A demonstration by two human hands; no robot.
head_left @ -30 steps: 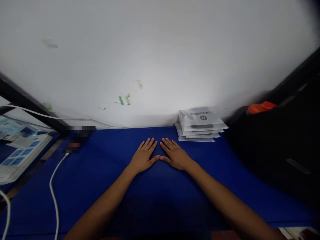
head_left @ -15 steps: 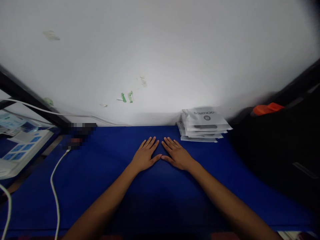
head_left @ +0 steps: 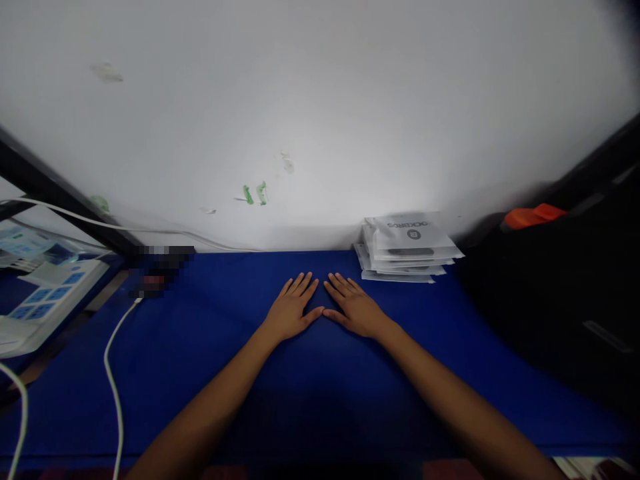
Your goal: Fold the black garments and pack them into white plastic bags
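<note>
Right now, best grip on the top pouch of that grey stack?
Pinch the near edge of the top pouch with the right hand, coming from the front-left. It lies flat on the stack, backed by the wall.

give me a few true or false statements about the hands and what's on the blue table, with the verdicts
1. Both hands, the left hand and the right hand, lie flat, palms down, on the blue table. True.
2. The right hand holds a packet from the stack of white packets. False: it holds nothing; the stack lies apart, by the wall.
3. The thumb tips meet or nearly meet. True.
4. The white cable runs between the two hands. False: it lies far off to the left of the left hand.
5. The stack is nearer the left hand. False: it is nearer the right hand.
</note>
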